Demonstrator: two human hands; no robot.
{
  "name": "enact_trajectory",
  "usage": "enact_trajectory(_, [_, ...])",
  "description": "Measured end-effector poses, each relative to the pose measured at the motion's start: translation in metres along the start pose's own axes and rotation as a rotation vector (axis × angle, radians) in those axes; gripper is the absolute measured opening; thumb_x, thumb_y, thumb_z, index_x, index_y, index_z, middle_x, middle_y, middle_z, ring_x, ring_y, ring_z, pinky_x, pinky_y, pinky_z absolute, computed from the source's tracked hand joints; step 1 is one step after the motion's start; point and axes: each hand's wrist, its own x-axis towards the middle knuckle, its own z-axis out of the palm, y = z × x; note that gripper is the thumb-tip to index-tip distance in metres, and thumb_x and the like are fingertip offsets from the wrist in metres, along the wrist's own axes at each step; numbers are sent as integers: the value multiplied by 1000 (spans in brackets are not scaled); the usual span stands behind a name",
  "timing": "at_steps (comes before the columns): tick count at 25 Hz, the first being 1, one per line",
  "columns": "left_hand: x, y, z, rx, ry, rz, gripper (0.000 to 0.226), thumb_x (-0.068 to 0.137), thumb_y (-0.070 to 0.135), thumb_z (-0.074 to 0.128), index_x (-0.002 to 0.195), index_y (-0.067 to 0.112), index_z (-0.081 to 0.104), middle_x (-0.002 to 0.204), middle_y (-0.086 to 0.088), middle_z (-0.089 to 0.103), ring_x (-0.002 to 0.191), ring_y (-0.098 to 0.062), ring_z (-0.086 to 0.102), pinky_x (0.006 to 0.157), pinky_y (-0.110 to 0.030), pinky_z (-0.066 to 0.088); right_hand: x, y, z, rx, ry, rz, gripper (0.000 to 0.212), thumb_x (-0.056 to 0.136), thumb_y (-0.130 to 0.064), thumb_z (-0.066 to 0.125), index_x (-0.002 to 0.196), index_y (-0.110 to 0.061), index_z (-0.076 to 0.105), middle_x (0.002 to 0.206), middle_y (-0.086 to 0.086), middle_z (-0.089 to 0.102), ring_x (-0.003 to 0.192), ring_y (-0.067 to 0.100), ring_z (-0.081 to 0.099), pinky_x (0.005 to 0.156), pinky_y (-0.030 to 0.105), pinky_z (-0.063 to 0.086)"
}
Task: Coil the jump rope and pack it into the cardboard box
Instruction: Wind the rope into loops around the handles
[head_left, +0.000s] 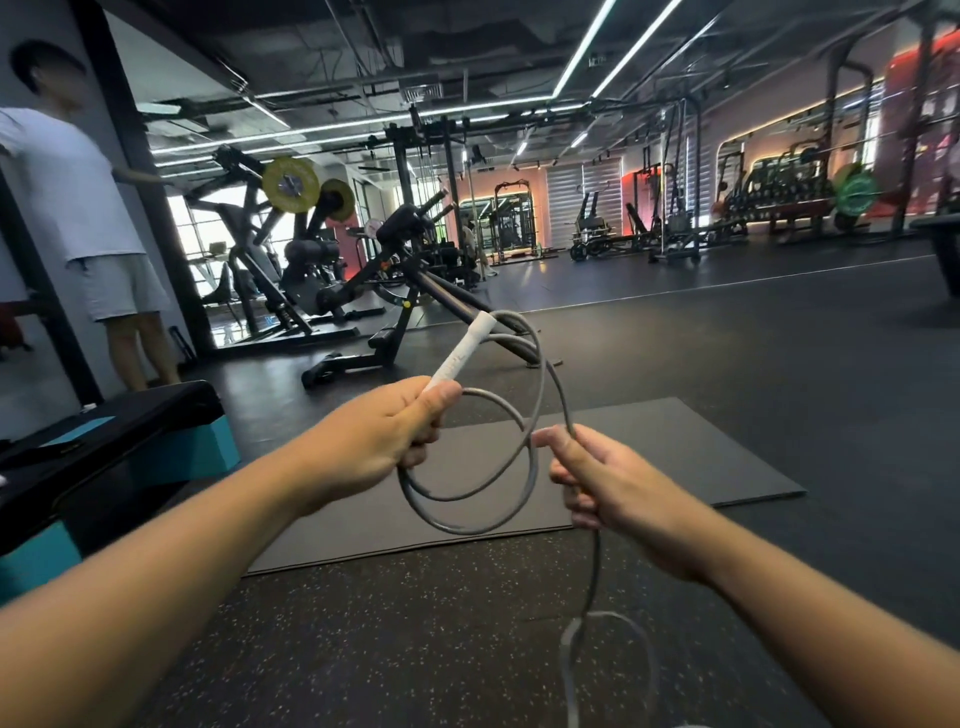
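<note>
Rope tail (592, 582) dangles, blurred; right hand (597, 483) pinches it; left hand (384, 436) grips handle (460, 356), coils.

light: dim, ceiling strip lights (613, 47) glaring | edges: wide-angle bending | blur: left bystander (78, 208), far background soft

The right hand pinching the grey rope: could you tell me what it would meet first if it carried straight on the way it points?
Probably the hanging grey rope loops just ahead of the right hand, then the left hand; depth is unclear.
</note>
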Motion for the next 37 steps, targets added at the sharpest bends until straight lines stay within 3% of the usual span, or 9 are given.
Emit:
enact_trajectory(4, [1, -5, 25, 80, 94, 4, 31, 105, 44, 43, 89, 19, 51, 74, 8, 50, 61, -10, 46, 60, -24, 42, 3, 5, 34, 151, 72, 21, 59, 89, -56, 59, 119, -5, 60, 86, 3, 47, 56, 3, 43, 53, 22, 34])
enact_trajectory(8, [4, -2, 35, -231, 239, -43, 27, 109, 34, 40, 92, 15, 50, 79, 1, 45, 60, -11, 45, 62, -25, 47, 4, 8, 44, 423, 186, 58, 27, 97, -36, 62, 99, -10, 67, 74, 4, 61, 51, 11, 33, 51, 27, 24])
enact_trajectory(14, [7, 6, 54, -558, 359, -127, 28, 108, 37, 41, 92, 15, 49, 75, 4, 49, 66, -12, 49, 71, -28, 45, 2, 11, 65, 563, 229, 56, 22, 98, -36, 61, 99, -15, 67, 71, 3, 50, 49, 10, 30, 47, 24, 27])
enact_trajectory(21, [4, 0, 70, -813, 434, -202, 28, 109, 42, 33, 106, 20, 50, 117, -4, 79, 130, -22, 61, 112, -59, 41, 1, 8, 63, 448, 82, 130, 39, 98, -54, 53, 105, -16, 54, 88, 8, 57, 51, 13, 44, 49, 28, 34])
enact_trajectory(23, [3, 1, 74, -844, 447, -216, 32, 108, 45, 33, 106, 18, 52, 121, -7, 76, 120, -26, 69, 98, -50, 53, -4, 8, 64, 438, -21, 135, 37, 97, -49, 60, 110, -17, 48, 89, 10, 68, 51, 14, 41, 48, 28, 33])
enact_trajectory(26, [0, 6, 73, -838, 436, -245, 35, 108, 47, 32, 111, 20, 54, 129, -6, 70, 98, -19, 78, 46, -27, 52, -5, 6, 58, 388, -119, 45, 33, 96, -31, 69, 113, -18, 45, 80, 13, 67, 50, 13, 36, 48, 24, 31])
enact_trajectory(30, [-1, 10, 71, -810, 412, -239, 41, 109, 46, 30, 125, 17, 54, 120, -5, 77, 93, -18, 77, 61, -29, 57, -5, 5, 57, 335, -45, -58, 28, 97, -30, 68, 115, -11, 58, 78, 16, 59, 53, 12, 36, 50, 25, 31])
enact_trajectory(34, [1, 6, 78, -813, 403, -282, 42, 109, 43, 33, 107, 13, 62, 103, -9, 82, 101, -32, 71, 71, -35, 49, -1, 1, 56, 368, 26, -121, 23, 99, -23, 61, 103, -1, 58, 82, 19, 45, 54, 15, 26, 48, 26, 23])
enact_trajectory(37, [-2, 7, 75, -812, 356, -321, 39, 106, 41, 42, 106, 8, 64, 111, -10, 80, 90, -23, 72, 78, -37, 51, 2, -4, 47, 328, 1, -110, 19, 104, -25, 54, 102, -7, 59, 68, 6, 51, 55, 11, 30, 50, 23, 25])
